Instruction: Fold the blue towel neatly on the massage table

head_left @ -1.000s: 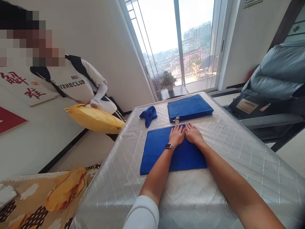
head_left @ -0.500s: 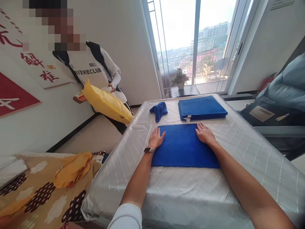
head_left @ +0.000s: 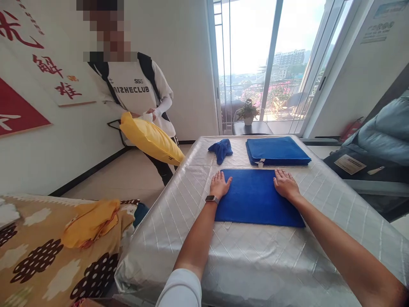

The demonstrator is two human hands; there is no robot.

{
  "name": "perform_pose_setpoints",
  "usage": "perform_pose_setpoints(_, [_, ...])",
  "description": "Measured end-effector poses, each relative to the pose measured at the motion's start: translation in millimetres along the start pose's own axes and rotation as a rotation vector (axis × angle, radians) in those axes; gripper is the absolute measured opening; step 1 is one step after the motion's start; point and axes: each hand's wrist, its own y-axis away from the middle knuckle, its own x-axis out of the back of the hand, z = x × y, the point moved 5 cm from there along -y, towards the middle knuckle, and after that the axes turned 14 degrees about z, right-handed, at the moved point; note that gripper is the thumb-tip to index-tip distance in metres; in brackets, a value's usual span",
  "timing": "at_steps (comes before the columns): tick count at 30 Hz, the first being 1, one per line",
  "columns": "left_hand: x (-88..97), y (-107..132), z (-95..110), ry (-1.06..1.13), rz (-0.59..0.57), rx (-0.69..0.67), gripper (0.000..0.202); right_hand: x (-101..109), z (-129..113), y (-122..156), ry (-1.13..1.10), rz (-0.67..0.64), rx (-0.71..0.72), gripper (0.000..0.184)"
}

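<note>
A folded blue towel (head_left: 255, 200) lies flat on the silver quilted table cover (head_left: 249, 256) in front of me. My left hand (head_left: 219, 185) rests on its far left edge, fingers stretched out and thumb apart. On the far right edge lies my right hand (head_left: 285, 184), flat with fingers extended. Neither hand grips anything. Just beyond the towel is a neat stack of folded blue towels (head_left: 277, 150) with a white tag at its front. Left of that stack sits a crumpled blue cloth (head_left: 221, 150).
At the left, a co-worker (head_left: 137, 94) stands holding a yellow pillow (head_left: 153, 138). A bed with a patterned blanket (head_left: 41, 273) and an orange cloth (head_left: 92, 221) is at lower left. A potted plant (head_left: 248, 111) stands behind the table. Grey bedding (head_left: 386, 128) lies at right.
My view has shifted slightly left, so the table appears further right. Both hands stay flat on the towel's edges. The co-worker's hands have come closer together at the pillow's top.
</note>
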Motion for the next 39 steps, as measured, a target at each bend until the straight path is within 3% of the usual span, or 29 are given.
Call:
perform_pose_setpoints(3, [1.0,0.0,0.2,0.003,0.002,0.005,0.083,9.5,-5.1,23.0,-0.022,-0.037,0.051,0.063])
perform_pose_setpoints(7, [-0.2,-0.5,-0.4,-0.008,0.013,-0.009,0.081,6.0,-6.3,50.1,-0.067,-0.163,0.032,0.068])
perform_pose_setpoints(12, [0.2,-0.4,-2.0,-0.032,0.035,-0.025,0.079,-0.4,-6.0,58.2,-0.109,-0.193,-0.004,0.070])
perform_pose_setpoints(15, [9.2,0.4,-1.1,-0.059,0.119,-0.044,0.074,0.4,-7.1,57.8,-0.121,-0.196,-0.011,0.070])
perform_pose_setpoints(18, [25.2,6.2,13.1,-0.072,0.241,-0.121,0.068,3.2,-9.1,58.0,-0.130,-0.192,-0.023,0.070])
perform_pose_setpoints(20, [33.4,14.6,36.1,-0.047,0.271,-0.206,0.066,5.1,-10.5,58.3,-0.138,-0.189,-0.032,0.070])
perform_pose_setpoints(23, [31.9,33.7,94.2,0.037,0.194,-0.398,0.066,7.0,-11.7,58.8,-0.150,-0.187,-0.040,0.069])
perform_pose_setpoints(27, [8.9,57.2,184.0,0.114,0.064,-0.630,0.067,7.4,-9.9,60.6,-0.145,-0.167,-0.026,0.065])
perform_pose_setpoints(30, [-11.4,58.6,222.0,0.127,-0.019,-0.624,0.064,5.3,-8.4,62.2,-0.149,-0.148,0.020,0.065])
perform_pose_setpoints(32, [-20.4,55.5,225.1,0.122,-0.064,-0.565,0.062,3.3,-7.8,62.4,-0.159,-0.137,0.043,0.066])
perform_pose_setpoints(34, [-22.5,54.1,213.6,0.114,-0.073,-0.523,0.064,1.8,-7.3,61.7,-0.160,-0.125,0.037,0.065])
perform_pose_setpoints(39, [-6.8,63.1,147.8,0.078,-0.068,-0.453,0.079,1.4,-8.2,59.7,-0.149,-0.125,0.005,0.064])
